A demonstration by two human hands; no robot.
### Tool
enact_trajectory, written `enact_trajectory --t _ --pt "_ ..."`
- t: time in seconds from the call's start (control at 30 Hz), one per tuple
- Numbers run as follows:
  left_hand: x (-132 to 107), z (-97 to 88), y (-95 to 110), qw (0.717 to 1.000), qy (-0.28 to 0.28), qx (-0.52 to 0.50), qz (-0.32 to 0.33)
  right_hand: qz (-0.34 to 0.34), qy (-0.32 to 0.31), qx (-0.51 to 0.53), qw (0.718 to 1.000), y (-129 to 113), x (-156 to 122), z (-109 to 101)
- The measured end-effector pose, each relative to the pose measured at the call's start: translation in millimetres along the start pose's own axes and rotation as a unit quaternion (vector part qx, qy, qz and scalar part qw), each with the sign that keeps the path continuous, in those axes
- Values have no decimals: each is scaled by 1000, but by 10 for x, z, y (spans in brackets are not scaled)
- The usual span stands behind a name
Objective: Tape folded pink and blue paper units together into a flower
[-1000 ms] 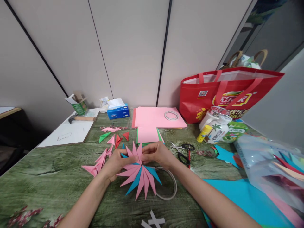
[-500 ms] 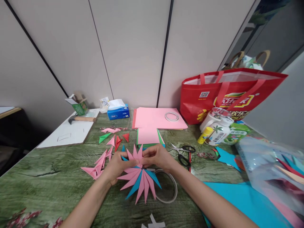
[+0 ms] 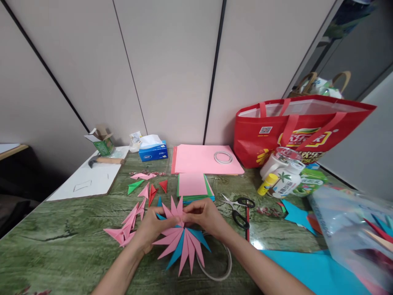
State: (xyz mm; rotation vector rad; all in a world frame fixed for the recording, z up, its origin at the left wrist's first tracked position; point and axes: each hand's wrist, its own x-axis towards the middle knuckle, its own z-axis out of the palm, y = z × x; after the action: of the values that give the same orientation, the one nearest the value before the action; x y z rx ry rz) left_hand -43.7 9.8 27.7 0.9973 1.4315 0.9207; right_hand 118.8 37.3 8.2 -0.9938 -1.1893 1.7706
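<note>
Between my two hands is a paper star (image 3: 184, 241) made of folded pink and blue points, held above the table. My left hand (image 3: 156, 225) grips its left side, thumb laid across the points near the centre. With closed fingertips my right hand (image 3: 202, 215) pinches the star close to its middle at the upper right. Below and to the right of the star lies a white ring (image 3: 229, 266), partly covered by it. Loose folded pink pieces (image 3: 129, 225) lie left of my left hand, with red pieces (image 3: 152, 193) and a green piece (image 3: 135, 187) farther back.
Behind my hands sit square paper sheets (image 3: 192, 184) and larger pink sheets (image 3: 199, 157). Scissors (image 3: 239, 209), a glue stick (image 3: 267, 184), a white bottle (image 3: 285, 180) and a red bag (image 3: 254, 135) stand or lie rightward. A tissue box (image 3: 153, 151) and hammer (image 3: 106, 160) are back left.
The view has tilted up slightly, so everything sits lower in the picture. Both hands keep their hold on the star, with only slight movement.
</note>
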Motion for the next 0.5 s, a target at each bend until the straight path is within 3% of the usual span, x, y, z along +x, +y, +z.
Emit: enact_trajectory --t 0.3,0.5 --pt "31 -26 -43 997 -40 31 50 75 -9 38 996 12 20 -16" --pt "60 0 -79 998 -53 -32 7 -14 -24 -32 999 -28 19 -37"
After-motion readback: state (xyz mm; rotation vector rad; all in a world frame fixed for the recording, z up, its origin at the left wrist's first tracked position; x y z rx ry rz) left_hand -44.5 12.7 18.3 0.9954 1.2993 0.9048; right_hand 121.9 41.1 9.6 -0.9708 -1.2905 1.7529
